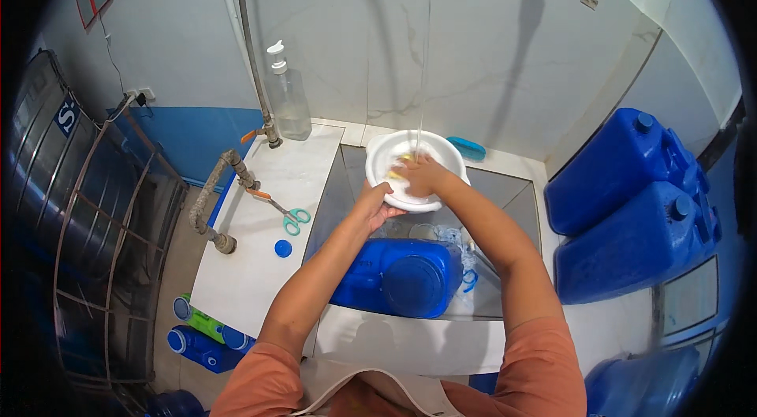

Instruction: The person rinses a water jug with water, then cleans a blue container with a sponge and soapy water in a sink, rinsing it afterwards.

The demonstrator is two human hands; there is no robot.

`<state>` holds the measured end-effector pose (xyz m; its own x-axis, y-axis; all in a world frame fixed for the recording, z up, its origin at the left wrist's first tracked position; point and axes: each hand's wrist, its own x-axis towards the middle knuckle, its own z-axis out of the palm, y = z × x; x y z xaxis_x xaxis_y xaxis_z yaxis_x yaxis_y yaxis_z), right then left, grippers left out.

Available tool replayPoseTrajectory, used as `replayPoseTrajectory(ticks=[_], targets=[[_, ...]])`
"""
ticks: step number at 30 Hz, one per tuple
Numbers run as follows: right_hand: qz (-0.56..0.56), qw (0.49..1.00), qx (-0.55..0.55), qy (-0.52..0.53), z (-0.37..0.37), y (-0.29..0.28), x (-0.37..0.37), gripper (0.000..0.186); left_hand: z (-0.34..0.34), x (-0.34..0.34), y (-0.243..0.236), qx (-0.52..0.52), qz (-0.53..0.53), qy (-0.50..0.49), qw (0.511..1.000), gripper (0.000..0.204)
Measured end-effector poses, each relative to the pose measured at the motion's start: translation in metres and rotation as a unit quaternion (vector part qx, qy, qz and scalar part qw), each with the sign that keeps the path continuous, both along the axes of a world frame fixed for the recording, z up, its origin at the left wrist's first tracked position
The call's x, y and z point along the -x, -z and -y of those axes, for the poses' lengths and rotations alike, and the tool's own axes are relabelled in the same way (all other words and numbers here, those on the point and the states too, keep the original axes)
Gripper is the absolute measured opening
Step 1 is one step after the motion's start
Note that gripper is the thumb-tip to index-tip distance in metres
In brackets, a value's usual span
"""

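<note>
Above the sink (516, 212), my left hand (378, 208) grips the near left rim of a white plastic basin (456, 155), thumb over the edge and fingers underneath. My right hand (422, 174) reaches into the basin, its fingers closed and a little blurred around something soft and yellow (393, 174) that looks like a sponge. White suds or water show around the fingers. From above, a thin stream of water (422, 62) runs down into the basin beside my right hand. Below the basin a blue jerrycan (371, 275) lies on its side in the sink.
Crumpled clear plastic (453, 237) lies beside the jerrycan. A blue brush (466, 149) sits on the back ledge. The left counter holds scissors (295, 220), a blue cap (282, 248) and a pump bottle (290, 105). Blue jerrycans (607, 172) stand at right.
</note>
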<state>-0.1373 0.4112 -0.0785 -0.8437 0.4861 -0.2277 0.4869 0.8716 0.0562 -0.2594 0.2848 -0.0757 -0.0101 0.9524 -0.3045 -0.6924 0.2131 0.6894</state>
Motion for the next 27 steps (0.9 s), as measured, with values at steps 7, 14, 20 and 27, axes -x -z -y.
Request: replayPoseTrajectory(ticks=[7, 14, 20, 27], targets=[[0.105, 0.973, 0.186, 0.089, 0.001, -0.016, 0.005, 0.047, -0.003, -0.014, 0.003, 0.029, -0.023, -0.053, 0.998, 0.060], [-0.283, 0.818, 0.456, 0.208, -0.009, -0.074, 0.017, 0.027, -0.005, -0.009, 0.014, -0.004, 0.005, -0.037, 0.999, 0.065], [-0.307, 0.866, 0.348, 0.188, -0.005, -0.114, 0.046, 0.019, -0.001, -0.006, 0.010, 0.007, -0.007, -0.058, 0.998, 0.068], [-0.247, 0.630, 0.631, 0.380, -0.042, -0.050, 0.036, 0.021, -0.001, -0.006, 0.013, 0.012, 0.021, -0.050, 0.998, 0.066]])
